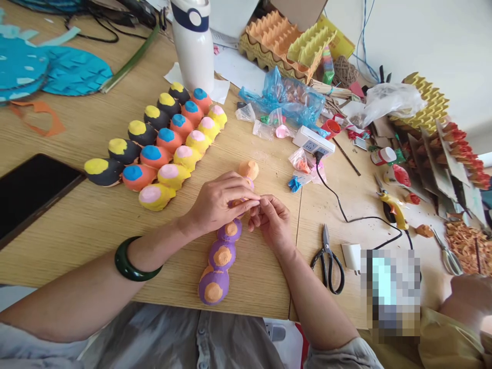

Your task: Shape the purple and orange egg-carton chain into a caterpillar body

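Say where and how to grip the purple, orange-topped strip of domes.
Probably pinch the strip across its near-end dome, coming from the near side: that dome bulges, narrows toward its neighbour and lies uncovered, while the left hand partly hides the far stretch.

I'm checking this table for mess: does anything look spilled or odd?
Loose orange shavings lie heaped at far right, perhaps uncleared waste. Also, the purple strip shows no purple on its far bump, unlike the near ones, purple around orange centres.
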Demonstrator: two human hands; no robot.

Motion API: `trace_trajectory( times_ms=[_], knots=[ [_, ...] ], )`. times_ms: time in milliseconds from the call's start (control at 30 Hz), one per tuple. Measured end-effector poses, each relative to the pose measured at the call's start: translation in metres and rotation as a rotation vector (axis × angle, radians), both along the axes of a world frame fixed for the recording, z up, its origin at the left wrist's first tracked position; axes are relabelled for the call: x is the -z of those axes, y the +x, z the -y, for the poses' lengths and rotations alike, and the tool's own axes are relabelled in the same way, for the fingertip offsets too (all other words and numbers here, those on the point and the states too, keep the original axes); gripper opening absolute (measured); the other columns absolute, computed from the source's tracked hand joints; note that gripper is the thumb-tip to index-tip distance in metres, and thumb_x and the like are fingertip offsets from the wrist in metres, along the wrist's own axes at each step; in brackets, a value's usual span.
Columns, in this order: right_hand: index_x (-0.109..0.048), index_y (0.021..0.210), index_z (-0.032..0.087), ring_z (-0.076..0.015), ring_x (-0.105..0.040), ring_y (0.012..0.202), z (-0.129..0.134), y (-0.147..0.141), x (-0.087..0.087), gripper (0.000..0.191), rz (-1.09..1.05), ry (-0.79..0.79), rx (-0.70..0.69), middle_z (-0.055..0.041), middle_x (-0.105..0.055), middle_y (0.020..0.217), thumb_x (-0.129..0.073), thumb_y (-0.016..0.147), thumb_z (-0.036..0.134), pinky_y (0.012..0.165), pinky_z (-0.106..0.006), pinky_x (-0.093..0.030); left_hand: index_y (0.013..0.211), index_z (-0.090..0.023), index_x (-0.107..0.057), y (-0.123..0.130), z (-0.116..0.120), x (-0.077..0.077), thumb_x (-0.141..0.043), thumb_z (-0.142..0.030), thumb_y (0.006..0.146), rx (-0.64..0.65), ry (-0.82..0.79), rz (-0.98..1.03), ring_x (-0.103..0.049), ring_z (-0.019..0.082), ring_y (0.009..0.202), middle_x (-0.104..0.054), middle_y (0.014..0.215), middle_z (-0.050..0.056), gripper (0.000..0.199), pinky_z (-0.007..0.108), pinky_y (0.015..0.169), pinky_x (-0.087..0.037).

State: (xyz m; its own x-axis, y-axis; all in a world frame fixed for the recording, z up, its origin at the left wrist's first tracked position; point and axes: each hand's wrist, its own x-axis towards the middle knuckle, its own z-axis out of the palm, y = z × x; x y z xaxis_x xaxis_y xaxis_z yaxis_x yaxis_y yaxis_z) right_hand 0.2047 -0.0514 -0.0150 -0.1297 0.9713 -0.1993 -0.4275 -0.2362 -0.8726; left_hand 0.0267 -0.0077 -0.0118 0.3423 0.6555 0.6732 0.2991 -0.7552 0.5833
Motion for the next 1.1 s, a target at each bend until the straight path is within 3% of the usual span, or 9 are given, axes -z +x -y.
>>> trace_trajectory(
  times_ms=[167,267,367,567,733,933,1000,1100],
  knots=[
    [-0.072,0.080,0.021,-0.0087,-0.049,0.050,0.000,0.001,-0.001,0.043,0.007,0.001,-0.040,0.0028,-0.068,0.071,-0.090,0.081,0.060,0.047,-0.026,-0.061,0.096,-0.026,-0.084,0.000,0.000,-0.004,-0.070,-0.028,0.105,0.004,-0.030,-0.005,-0.075,0.020,0.096,-0.084,0.094,0.003,0.017,0.034,0.090,-0.061],
    [-0.074,0.085,0.021,-0.0085,-0.050,0.051,-0.002,0.002,-0.001,0.039,0.031,0.022,0.006,0.0027,-0.069,0.072,-0.092,0.080,0.056,0.047,-0.025,-0.059,0.095,-0.026,-0.085,-0.001,0.000,-0.006,-0.074,-0.031,0.104,-0.049,-0.075,0.046,-0.076,0.020,0.092,-0.085,0.094,0.003,0.015,0.035,0.089,-0.062],
    [-0.076,0.088,0.022,-0.0084,-0.051,0.052,-0.003,0.003,-0.001,0.035,0.024,0.028,0.049,0.0028,-0.070,0.074,-0.093,0.080,0.051,0.048,-0.024,-0.059,0.096,-0.026,-0.086,-0.001,-0.001,-0.008,-0.076,-0.032,0.102,-0.080,-0.173,0.112,-0.077,0.020,0.092,-0.086,0.097,0.003,0.013,0.035,0.089,-0.063],
    [-0.077,0.095,0.022,-0.0095,-0.054,0.056,-0.004,0.004,-0.001,0.026,0.013,-0.017,0.130,0.0022,-0.071,0.078,-0.088,0.082,0.042,0.050,-0.023,-0.058,0.101,-0.023,-0.086,-0.001,0.000,-0.007,-0.077,-0.030,0.101,-0.013,-0.408,0.295,-0.079,0.019,0.092,-0.085,0.100,0.003,0.011,0.031,0.080,-0.063],
    [-0.076,0.090,0.021,-0.0082,-0.047,0.050,-0.005,0.006,0.000,0.023,0.025,-0.005,0.191,0.0038,-0.064,0.069,-0.082,0.088,0.043,0.046,-0.021,-0.053,0.099,-0.021,-0.085,0.000,0.001,-0.012,-0.071,-0.035,0.104,-0.032,-0.500,0.275,-0.079,0.021,0.096,-0.085,0.102,0.006,0.020,0.032,0.083,-0.065],
    [-0.077,0.086,0.021,-0.0109,-0.057,0.061,-0.004,0.006,-0.004,0.012,0.018,-0.025,0.214,-0.0013,-0.071,0.087,-0.079,0.080,0.031,0.049,-0.024,-0.057,0.101,-0.020,-0.085,-0.001,0.004,-0.017,-0.072,-0.036,0.104,-0.008,-0.554,0.310,-0.080,0.022,0.099,-0.085,0.106,0.007,0.020,0.031,0.083,-0.067],
    [-0.077,0.086,0.021,-0.0101,-0.054,0.059,-0.003,0.006,-0.007,0.013,0.002,-0.061,0.210,0.0002,-0.068,0.083,-0.079,0.076,0.029,0.047,-0.023,-0.053,0.101,-0.021,-0.085,0.000,0.004,-0.018,-0.073,-0.035,0.103,0.000,-0.564,0.316,-0.081,0.021,0.097,-0.085,0.105,0.006,0.019,0.029,0.082,-0.067],
    [-0.078,0.089,0.021,-0.0073,-0.041,0.051,0.000,0.004,-0.011,0.016,0.004,-0.085,0.183,0.0048,-0.056,0.070,-0.081,0.080,0.034,0.041,-0.018,-0.039,0.100,-0.022,-0.085,0.000,0.004,-0.018,-0.074,-0.034,0.103,0.002,-0.570,0.312,-0.081,0.020,0.095,-0.086,0.102,0.004,0.017,0.029,0.081,-0.067]
  ],
)
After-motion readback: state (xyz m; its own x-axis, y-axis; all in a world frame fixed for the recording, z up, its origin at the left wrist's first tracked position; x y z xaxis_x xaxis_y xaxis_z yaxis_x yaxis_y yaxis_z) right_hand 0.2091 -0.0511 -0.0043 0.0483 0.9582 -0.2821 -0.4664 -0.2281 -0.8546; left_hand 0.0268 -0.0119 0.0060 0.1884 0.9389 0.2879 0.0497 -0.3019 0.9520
